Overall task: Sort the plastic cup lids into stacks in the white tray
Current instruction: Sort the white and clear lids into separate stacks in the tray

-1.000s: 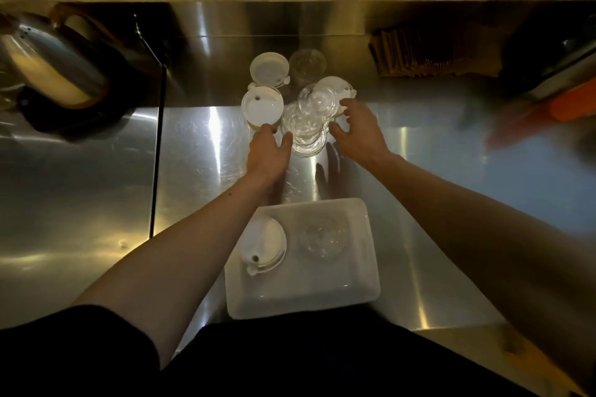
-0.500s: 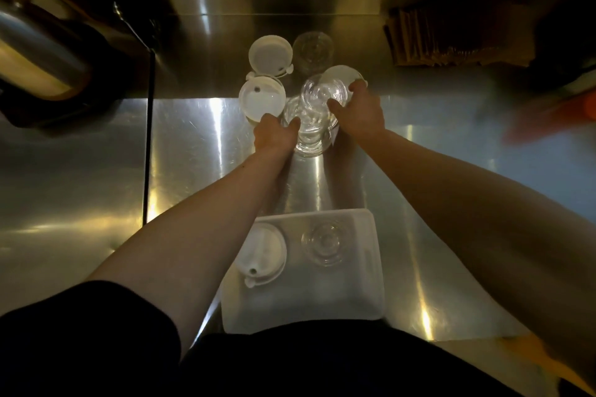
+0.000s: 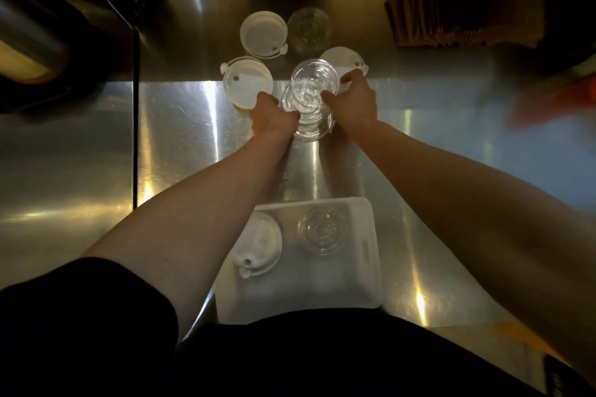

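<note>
Nearest me, the white tray [image 3: 371,271] sits on the steel counter [image 3: 177,145], close against my body. A white spouted lid [image 3: 259,243] lies in its left half, partly under my left forearm. A short clear stack [image 3: 321,230] stands in its right half, apart from the spouted lid.

Beyond the tray, both hands meet on a leaning pile of clear lids [image 3: 311,97]. My left hand [image 3: 271,116] curls against the pile's lower left edge, fingers tucked onto it. My right hand [image 3: 354,103] pinches the right rim of the topmost lid between thumb and fingers.

A flat white lid [image 3: 246,82] lies just left of the pile, beside my left knuckles. A second white lid [image 3: 343,58] shows behind my right fingers, partly hidden by the pile. Farther back, an upturned white lid [image 3: 263,34] and a single clear lid [image 3: 309,27] rest side by side. A brown paper bundle [image 3: 451,19] sits far right in shadow, and a metal vessel [image 3: 29,42] far left.
</note>
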`<state>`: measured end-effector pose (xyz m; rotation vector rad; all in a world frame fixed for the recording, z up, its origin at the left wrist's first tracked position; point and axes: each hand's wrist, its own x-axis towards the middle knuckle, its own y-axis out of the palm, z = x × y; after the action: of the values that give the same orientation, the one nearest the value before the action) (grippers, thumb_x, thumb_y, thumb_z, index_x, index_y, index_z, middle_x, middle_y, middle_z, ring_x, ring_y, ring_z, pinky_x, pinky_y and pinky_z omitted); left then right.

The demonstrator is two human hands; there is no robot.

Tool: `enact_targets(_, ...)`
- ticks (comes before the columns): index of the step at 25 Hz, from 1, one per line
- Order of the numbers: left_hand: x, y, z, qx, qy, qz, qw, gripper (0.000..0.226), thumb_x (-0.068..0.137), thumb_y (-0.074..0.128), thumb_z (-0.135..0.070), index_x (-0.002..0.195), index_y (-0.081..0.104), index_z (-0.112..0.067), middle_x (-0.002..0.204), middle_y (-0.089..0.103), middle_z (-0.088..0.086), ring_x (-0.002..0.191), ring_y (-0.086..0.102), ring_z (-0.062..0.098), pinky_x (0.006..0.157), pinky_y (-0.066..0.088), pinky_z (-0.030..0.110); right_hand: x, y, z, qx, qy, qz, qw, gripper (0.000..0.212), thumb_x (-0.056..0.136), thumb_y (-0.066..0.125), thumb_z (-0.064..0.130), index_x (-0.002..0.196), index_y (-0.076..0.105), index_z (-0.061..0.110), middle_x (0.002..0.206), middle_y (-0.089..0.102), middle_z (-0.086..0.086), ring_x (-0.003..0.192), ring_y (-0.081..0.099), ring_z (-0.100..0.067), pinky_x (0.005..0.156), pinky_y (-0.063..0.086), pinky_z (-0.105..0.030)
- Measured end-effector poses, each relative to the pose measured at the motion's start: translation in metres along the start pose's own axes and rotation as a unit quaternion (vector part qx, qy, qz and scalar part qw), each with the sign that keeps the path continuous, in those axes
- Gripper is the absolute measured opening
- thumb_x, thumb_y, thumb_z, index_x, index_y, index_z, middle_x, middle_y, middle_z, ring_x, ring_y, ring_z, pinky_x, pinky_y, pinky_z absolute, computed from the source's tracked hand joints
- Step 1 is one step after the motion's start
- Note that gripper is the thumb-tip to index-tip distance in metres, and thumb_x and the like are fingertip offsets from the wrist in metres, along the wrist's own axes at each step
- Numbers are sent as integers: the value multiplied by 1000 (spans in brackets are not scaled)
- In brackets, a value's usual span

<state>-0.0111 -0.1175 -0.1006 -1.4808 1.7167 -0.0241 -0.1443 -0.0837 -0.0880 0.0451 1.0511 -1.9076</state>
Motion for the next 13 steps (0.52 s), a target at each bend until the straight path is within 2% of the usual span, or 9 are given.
enact_targets(2,0,0,0,-16,-13,6,1000,50,77,75,-16,118,49,-11,120,57,12,103,60,28,89,54,40,-3,1,-4,18,1,-4,1000,46,85,70,29,124,50,14,119,62,-8,98,60,-21,83,45,-28)
enact_targets(5,-3,1,2,-30,-14,12,999,50,75,74,-7,119,51,-12,118,58,9,102,60,24,86,55,34,-7,2,-10,49,-2,4,999,45,85,70,23,125,52,14,118,64,-9,91,58,-15,82,46,-24)
enact_targets(9,-8,4,9,-51,-8,35,998,53,76,73,-4,124,52,-14,116,59,4,98,56,18,90,52,31,-16,2,-20,100,-6,6,995,42,86,68,15,125,53,14,116,65,-11,95,62,-18,92,56,-41)
enact_targets(13,-9,1,11,-68,-8,57,996,51,78,70,-12,127,54,-13,126,60,7,108,59,21,99,50,38,-21,0,-26,127,-4,2,992,42,86,68,12,126,54,15,118,64,-9,101,62,-17,93,56,-41)
